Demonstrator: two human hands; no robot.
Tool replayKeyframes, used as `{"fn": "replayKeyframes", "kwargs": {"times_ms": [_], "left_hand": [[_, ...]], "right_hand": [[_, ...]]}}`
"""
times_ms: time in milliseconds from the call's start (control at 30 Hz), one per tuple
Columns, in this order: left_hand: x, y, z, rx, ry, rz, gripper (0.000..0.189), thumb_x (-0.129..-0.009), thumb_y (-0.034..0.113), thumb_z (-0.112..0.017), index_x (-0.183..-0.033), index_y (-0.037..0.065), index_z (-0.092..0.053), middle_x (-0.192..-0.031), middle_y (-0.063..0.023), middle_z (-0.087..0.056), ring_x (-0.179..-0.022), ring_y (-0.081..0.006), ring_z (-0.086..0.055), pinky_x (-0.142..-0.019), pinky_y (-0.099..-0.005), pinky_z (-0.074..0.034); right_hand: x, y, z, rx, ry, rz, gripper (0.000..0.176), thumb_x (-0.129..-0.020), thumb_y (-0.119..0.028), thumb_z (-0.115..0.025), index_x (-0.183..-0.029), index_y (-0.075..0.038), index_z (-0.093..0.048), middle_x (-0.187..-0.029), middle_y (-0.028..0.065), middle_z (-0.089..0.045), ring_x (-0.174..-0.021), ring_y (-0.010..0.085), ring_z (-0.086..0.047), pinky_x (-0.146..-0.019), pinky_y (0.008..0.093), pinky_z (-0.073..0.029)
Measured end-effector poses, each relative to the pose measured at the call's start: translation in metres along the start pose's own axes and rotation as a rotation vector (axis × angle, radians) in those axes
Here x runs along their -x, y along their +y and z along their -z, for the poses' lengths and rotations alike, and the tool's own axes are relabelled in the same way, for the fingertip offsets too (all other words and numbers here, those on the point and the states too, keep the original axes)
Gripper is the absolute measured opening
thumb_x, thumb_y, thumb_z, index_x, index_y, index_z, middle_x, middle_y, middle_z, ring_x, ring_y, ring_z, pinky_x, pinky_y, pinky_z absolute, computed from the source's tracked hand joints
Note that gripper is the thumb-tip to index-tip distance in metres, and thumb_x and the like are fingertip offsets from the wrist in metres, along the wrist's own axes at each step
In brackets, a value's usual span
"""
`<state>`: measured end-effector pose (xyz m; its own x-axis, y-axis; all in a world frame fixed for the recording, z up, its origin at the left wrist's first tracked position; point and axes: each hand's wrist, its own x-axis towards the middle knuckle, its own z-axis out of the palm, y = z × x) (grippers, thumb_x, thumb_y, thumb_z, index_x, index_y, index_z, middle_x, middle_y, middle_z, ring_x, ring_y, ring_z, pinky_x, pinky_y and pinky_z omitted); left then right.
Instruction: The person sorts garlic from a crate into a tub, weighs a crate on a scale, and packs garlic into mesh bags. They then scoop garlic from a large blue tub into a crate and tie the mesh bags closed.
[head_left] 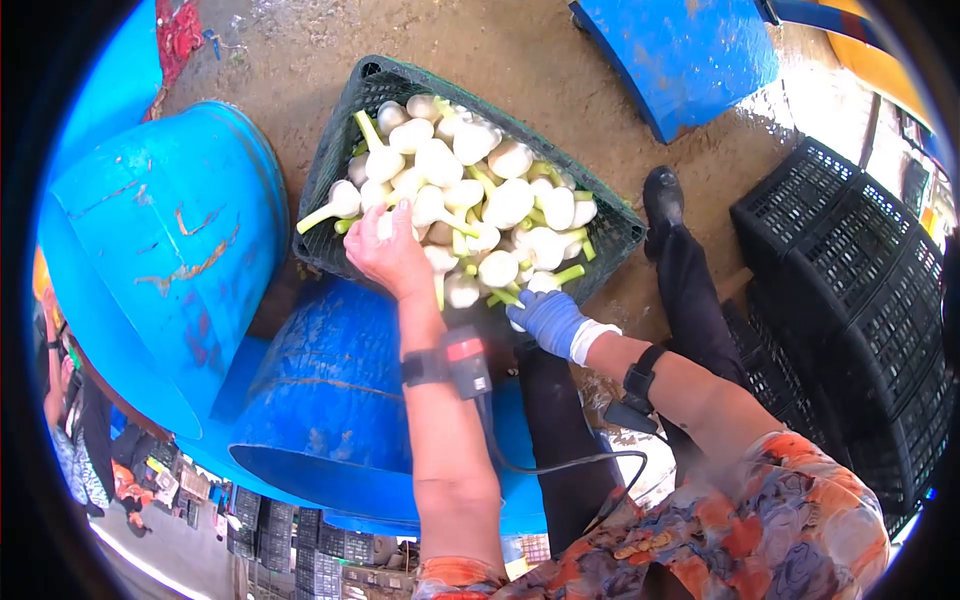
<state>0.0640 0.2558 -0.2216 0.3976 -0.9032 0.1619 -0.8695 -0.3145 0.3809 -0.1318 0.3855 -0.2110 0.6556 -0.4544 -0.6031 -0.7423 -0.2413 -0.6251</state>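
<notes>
A dark green plastic crate (618, 222) holds a heap of white garlic bulbs (437, 162) with short, cut green stems. My bare left hand (385, 250) reaches over the crate's near left side, its fingers and thumb closed round a white garlic bulb partly hidden by them. At the near edge, my right hand (550, 322), in a blue glove with a white cuff, has its fingers curled against a garlic bulb and green stem. The glove covers part of what it grips.
Blue barrels (170, 230) lie on the left, and another blue barrel (335, 375) is below the crate. Stacked black crates (850, 290) stand on the right. A blue panel (680, 60) is at the top on wet brown ground (480, 40). People show at far left.
</notes>
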Motion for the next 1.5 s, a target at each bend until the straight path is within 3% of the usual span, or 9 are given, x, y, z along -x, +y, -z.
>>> {"fn": "replayKeyframes", "kwargs": {"times_ms": [67, 267, 467, 600, 733, 833, 933, 1267, 1500], "left_hand": [[-0.006, -0.012, 0.013, -0.018, -0.088, -0.238, 0.025, -0.07, 0.017, -0.076, -0.091, 0.005, -0.068, -0.093, -0.0135, -0.061, -0.093, -0.0284, -0.054, -0.083, -0.04, -0.044], [0.03, 0.066, 0.024, 0.347, -0.265, -0.167, 0.038, -0.062, 0.015, -0.082, -0.095, 0.004, -0.066, -0.1, -0.0117, -0.053, -0.096, -0.0298, -0.05, -0.085, -0.0407, -0.042], [0.032, 0.097, -0.02, -0.038, -0.245, 0.001, 0.057, -0.064, 0.028, -0.08, -0.111, 0.006, -0.058, -0.107, -0.0174, -0.05, -0.099, -0.0357, -0.046, -0.083, -0.0457, -0.04], [-0.031, 0.07, 0.009, -0.024, -0.073, -0.26, 0.056, -0.073, 0.033, -0.073, -0.114, 0.0, -0.054, -0.11, -0.0217, -0.052, -0.103, -0.0393, -0.046, -0.088, -0.0495, -0.038], [-0.112, -0.007, -0.026, -0.217, -0.068, -0.26, 0.056, -0.078, 0.04, -0.067, -0.112, -0.002, -0.054, -0.113, -0.0212, -0.056, -0.103, -0.0387, -0.053, -0.087, -0.047, -0.041], [-0.147, -0.029, -0.034, -0.308, -0.603, 0.002, 0.051, -0.08, 0.042, -0.063, -0.108, -0.001, -0.056, -0.111, -0.0201, -0.059, -0.101, -0.0367, -0.056, -0.083, -0.0456, -0.044], [-0.151, -0.049, -0.038, -0.284, -0.618, -0.022, 0.044, -0.082, 0.04, -0.062, -0.103, 0.001, -0.06, -0.098, -0.0206, -0.063, -0.091, -0.0391, -0.059, -0.077, -0.0473, -0.046], [-0.143, 0.074, 0.026, -0.401, -0.595, -0.203, 0.039, -0.078, 0.031, -0.069, -0.091, -0.005, -0.062, -0.087, -0.0229, -0.065, -0.083, -0.04, -0.061, -0.071, -0.0464, -0.046], [-0.16, 0.261, 0.026, -0.191, -0.677, -0.254, 0.035, -0.076, 0.031, -0.07, -0.075, -0.001, -0.058, -0.072, -0.022, -0.061, -0.07, -0.0392, -0.058, -0.064, -0.0457, -0.043]], "right_hand": [[0.011, -0.003, 0.007, -0.124, 0.116, -0.053, 0.031, -0.078, -0.01, -0.055, -0.109, -0.012, -0.057, -0.093, 0.0106, -0.057, -0.085, 0.0295, -0.062, -0.07, 0.0424, -0.05], [0.058, 0.005, 0.02, -0.322, 0.181, -0.31, 0.04, -0.072, -0.014, -0.063, -0.111, -0.01, -0.057, -0.1, 0.0129, -0.059, -0.088, 0.0314, -0.061, -0.076, 0.0402, -0.049], [0.062, 0.047, 0.006, -1.397, 0.163, -1.059, 0.027, -0.079, -0.027, -0.071, -0.08, -0.001, -0.064, -0.064, 0.0089, -0.06, -0.053, 0.0169, -0.055, -0.052, 0.0323, -0.046], [0.056, 0.061, 0.005, -1.457, 0.051, -1.224, 0.026, -0.077, -0.024, -0.075, -0.075, -0.003, -0.061, -0.06, 0.0045, -0.055, -0.048, 0.0141, -0.049, -0.045, 0.0296, -0.042], [0.048, 0.059, -0.011, -1.76, 0.558, -0.892, 0.028, -0.073, -0.007, -0.073, -0.098, -0.002, -0.063, -0.083, 0.0037, -0.064, -0.069, 0.013, -0.058, -0.063, 0.0301, -0.049], [0.027, 0.064, -0.02, -2.038, 0.779, -0.969, 0.025, -0.073, -0.004, -0.072, -0.097, -0.003, -0.064, -0.087, 0.0045, -0.066, -0.068, 0.0137, -0.059, -0.064, 0.0305, -0.049], [0.007, 0.076, -0.079, -1.574, 0.803, -1.15, 0.02, -0.071, 0.002, -0.068, -0.09, -0.002, -0.064, -0.079, 0.0049, -0.064, -0.069, 0.0144, -0.059, -0.063, 0.0313, -0.047], [0.124, 0.075, 0.001, -1.707, 0.848, -1.021, 0.012, -0.069, -0.006, -0.067, -0.081, -0.002, -0.067, -0.072, 0.0032, -0.064, -0.066, 0.0134, -0.059, -0.062, 0.033, -0.046], [0.217, 0.112, 0.085, -1.887, 1.228, -0.843, 0.012, -0.071, 0.004, -0.065, -0.082, -0.003, -0.063, -0.074, 0.0005, -0.061, -0.066, 0.0091, -0.054, -0.059, 0.0261, -0.046]]}}
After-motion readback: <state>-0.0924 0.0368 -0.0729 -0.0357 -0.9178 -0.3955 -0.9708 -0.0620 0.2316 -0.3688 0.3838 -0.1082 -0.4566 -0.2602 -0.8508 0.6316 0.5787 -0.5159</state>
